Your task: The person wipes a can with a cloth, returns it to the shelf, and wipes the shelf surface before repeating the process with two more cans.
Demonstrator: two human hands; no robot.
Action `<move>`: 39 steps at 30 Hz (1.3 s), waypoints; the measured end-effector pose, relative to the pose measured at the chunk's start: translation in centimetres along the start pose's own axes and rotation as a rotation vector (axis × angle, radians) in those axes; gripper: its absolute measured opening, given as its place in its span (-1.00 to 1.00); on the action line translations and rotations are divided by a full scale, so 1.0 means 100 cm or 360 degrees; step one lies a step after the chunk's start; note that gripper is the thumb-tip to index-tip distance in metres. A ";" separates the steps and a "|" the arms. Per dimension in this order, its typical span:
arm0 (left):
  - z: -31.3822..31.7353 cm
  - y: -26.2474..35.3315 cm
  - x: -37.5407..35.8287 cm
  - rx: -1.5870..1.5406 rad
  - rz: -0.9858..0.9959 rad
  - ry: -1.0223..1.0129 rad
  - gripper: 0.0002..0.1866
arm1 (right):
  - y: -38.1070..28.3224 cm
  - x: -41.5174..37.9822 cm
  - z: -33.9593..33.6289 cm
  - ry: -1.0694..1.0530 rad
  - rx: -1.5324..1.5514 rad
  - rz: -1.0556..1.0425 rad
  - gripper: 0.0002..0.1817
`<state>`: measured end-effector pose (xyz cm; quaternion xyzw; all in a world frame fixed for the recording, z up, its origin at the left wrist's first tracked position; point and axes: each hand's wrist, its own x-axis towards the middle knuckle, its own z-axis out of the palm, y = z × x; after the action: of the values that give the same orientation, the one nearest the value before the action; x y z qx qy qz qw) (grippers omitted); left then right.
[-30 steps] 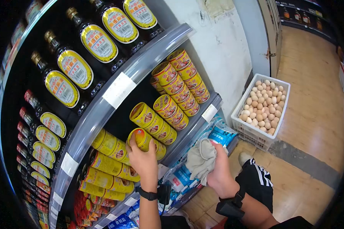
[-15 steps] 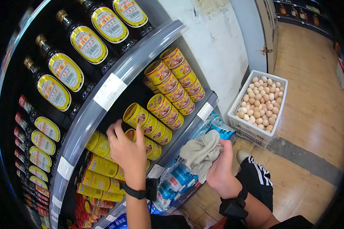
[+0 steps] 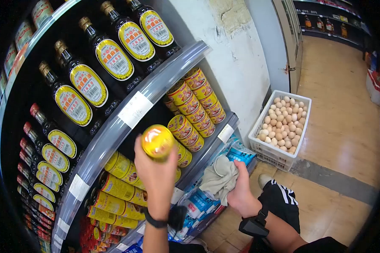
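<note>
My left hand [image 3: 156, 173] is closed around a yellow food can [image 3: 158, 142], held in front of the shelf with its shiny lid facing me. Behind it on the shelf stand stacked yellow cans [image 3: 185, 130], and more yellow cans [image 3: 116, 202] lie on their sides at the lower left. A crumpled pale grey cloth [image 3: 218, 177] is gripped in my right hand [image 3: 242, 192], over blue and white packets [image 3: 198, 204]. Black bands are on both wrists.
Dark bottles with yellow labels [image 3: 114, 57] line the upper shelf, behind a clear curved shelf edge [image 3: 164, 76]. On the floor at right stands a white plastic crate [image 3: 274, 156] full of eggs [image 3: 285, 122], near a white wall [image 3: 223, 55].
My left hand has closed on a can from the top of a stack and lifted it off toward me. The cloth stays in my right hand. The whole view has shifted slightly.
</note>
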<state>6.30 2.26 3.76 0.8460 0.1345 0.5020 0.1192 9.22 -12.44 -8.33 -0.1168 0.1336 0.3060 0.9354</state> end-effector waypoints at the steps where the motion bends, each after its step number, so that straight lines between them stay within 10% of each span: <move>1: -0.015 0.009 -0.016 -0.0081 0.0060 -0.0145 -0.23 | -0.001 0.001 -0.002 0.0000 -0.0004 -0.0009 -0.43; 12: -0.021 -0.022 -0.162 -0.0737 -0.0134 -0.0882 -0.09 | 0.040 -0.005 -0.026 0.0113 -0.0588 -0.0398 -0.88; 15: -0.029 -0.033 -0.178 -0.1816 -0.0815 -0.1325 -0.18 | 0.038 -0.009 -0.022 0.0164 -0.0712 -0.0562 -0.93; 22: -0.039 -0.030 -0.185 -0.1699 -0.0729 -0.1254 -0.14 | 0.033 -0.033 -0.022 0.0136 -0.0768 -0.0549 -0.87; 28: -0.026 0.017 -0.172 -0.1145 0.0077 -0.1030 -0.19 | 0.011 -0.066 -0.022 0.0225 -0.0481 -0.0821 -0.81; 30: -0.017 0.041 -0.172 -0.1528 -0.0381 -0.1120 -0.17 | -0.009 -0.057 -0.028 0.0210 -0.0481 -0.0947 -0.80; 35: 0.007 0.084 -0.163 -0.1042 -0.0050 -0.0702 -0.06 | -0.039 -0.049 -0.023 0.0360 -0.0545 -0.1161 -0.77; 39: 0.024 0.083 -0.148 -0.1552 -0.0198 -0.1277 -0.13 | -0.065 -0.040 -0.033 0.0421 -0.0407 -0.1308 -0.70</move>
<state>2.52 -10.81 -6.62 0.8073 -0.1161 0.1417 0.5609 9.42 -20.67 -9.20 -0.3128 0.1558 -0.0943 0.9322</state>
